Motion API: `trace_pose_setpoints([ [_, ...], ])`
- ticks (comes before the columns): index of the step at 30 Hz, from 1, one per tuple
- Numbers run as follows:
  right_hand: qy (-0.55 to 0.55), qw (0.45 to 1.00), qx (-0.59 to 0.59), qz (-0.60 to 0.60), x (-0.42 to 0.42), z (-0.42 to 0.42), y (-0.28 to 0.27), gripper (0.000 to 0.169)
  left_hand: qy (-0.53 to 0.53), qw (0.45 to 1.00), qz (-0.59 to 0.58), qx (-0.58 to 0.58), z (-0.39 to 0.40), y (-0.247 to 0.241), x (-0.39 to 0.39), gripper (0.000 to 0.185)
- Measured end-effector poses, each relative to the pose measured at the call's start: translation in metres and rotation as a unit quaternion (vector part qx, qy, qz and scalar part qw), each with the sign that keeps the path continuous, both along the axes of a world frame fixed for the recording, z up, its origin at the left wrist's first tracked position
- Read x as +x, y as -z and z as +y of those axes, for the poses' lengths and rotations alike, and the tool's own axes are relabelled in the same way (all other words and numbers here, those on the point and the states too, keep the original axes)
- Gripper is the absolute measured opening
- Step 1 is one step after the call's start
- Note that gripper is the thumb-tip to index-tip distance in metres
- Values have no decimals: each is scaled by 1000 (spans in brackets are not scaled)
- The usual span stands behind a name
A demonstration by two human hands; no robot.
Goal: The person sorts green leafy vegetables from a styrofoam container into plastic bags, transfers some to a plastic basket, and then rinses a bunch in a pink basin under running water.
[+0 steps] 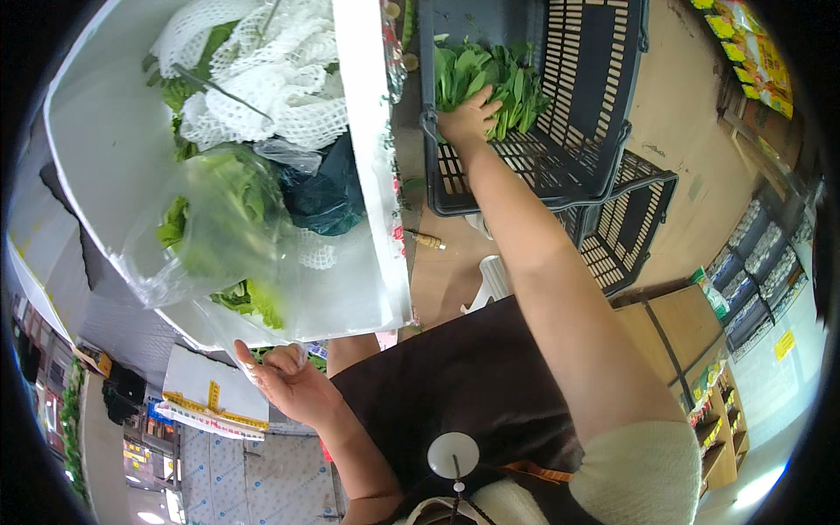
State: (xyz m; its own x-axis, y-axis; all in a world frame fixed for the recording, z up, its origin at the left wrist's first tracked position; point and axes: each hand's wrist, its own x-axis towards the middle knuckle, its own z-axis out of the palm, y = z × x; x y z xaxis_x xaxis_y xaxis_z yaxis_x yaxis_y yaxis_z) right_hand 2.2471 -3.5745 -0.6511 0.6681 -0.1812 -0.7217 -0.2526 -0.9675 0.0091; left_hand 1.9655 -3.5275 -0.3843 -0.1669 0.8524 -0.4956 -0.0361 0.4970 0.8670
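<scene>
My left hand (pixel 289 384) holds the mouth of a clear plastic bag (pixel 236 262) with curled fingers. Pale green leafy vegetables (pixel 230 190) show through and behind the film, over a white foam box (pixel 354 282). Reaching far forward, my right hand (pixel 469 118) lies with spread fingers on a pile of dark leafy greens (pixel 505 85). Those greens sit in a black plastic basket (pixel 453 203) with slotted walls. Part of my palm's underside is hidden, but no greens are visibly gripped.
White foam netting (pixel 282 85) and a dark plastic bag (pixel 321 190) fill the foam box's far part. A second black basket (pixel 617 262) stands under the first. A wooden-handled tool (pixel 426 239) and a white plastic stool (pixel 487 282) lie lower, between box and baskets.
</scene>
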Motion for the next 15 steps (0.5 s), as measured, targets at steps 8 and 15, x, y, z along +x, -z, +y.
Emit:
trace_pose_setpoints([
  [8, 61, 990, 96, -87, 48, -74, 38, 78, -14, 997, 78, -17, 0, 12, 1, 39],
  [15, 287, 910, 281, 99, 95, -130, 17, 46, 5, 994, 105, -42, -12, 19, 5, 37],
])
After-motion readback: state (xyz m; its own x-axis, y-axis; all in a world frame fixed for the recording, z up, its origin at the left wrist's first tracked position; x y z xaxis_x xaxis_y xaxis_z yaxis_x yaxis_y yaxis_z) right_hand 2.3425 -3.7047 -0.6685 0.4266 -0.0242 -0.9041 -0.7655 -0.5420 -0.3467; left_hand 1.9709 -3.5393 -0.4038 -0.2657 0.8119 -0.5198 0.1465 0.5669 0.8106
